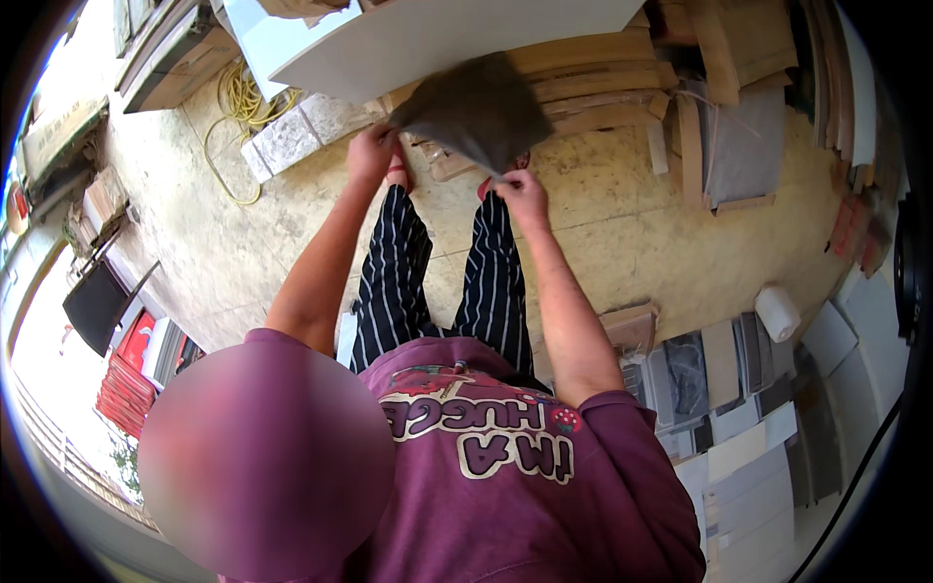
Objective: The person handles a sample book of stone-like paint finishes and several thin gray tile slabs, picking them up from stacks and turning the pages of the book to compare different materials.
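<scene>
We hold the dark grey cloth [479, 109] stretched above the floor, in front of the white board [437, 34]; left hand [371, 151] & right hand [522, 189] both pinched shut on its edges; keep tension even, corners level.

A pale, stained concrete floor [622, 243] carries everything. At eleven o'clock a coil of yellow cord [238, 102] lies beside speckled stone tiles [296, 136]. At twelve to one o'clock wooden planks [593, 78] are stacked. At four o'clock lie grey and white tile samples [739, 437] and a white roll [777, 313].
</scene>
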Demonstrator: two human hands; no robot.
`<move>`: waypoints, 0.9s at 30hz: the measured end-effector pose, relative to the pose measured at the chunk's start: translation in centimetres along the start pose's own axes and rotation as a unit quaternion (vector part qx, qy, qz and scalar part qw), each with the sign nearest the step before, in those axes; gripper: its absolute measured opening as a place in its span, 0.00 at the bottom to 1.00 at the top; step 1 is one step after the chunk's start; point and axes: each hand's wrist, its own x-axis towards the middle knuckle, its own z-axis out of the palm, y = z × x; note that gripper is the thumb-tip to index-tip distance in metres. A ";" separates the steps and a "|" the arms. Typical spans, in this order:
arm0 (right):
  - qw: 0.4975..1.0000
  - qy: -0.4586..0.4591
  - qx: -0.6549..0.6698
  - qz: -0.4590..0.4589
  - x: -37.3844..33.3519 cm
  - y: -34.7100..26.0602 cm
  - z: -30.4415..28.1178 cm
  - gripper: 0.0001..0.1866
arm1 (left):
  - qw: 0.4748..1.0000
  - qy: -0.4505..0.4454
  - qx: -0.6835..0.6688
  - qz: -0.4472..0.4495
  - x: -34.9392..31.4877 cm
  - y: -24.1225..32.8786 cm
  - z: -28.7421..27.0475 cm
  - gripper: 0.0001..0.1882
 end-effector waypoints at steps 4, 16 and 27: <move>0.992 -0.111 -0.051 0.028 -3.0 -2.7 3.7 0.13 | 0.998 -0.026 0.025 -0.054 -3.8 -8.9 -1.9 0.10; 0.935 -0.248 -0.221 0.128 -7.8 3.7 -1.3 0.10 | 0.963 -0.227 0.034 -0.143 -18.5 -7.2 3.0 0.11; 0.966 -0.177 -0.175 0.071 -2.4 0.8 -4.1 0.08 | 0.981 -0.160 -0.015 -0.108 -15.2 -6.4 1.2 0.11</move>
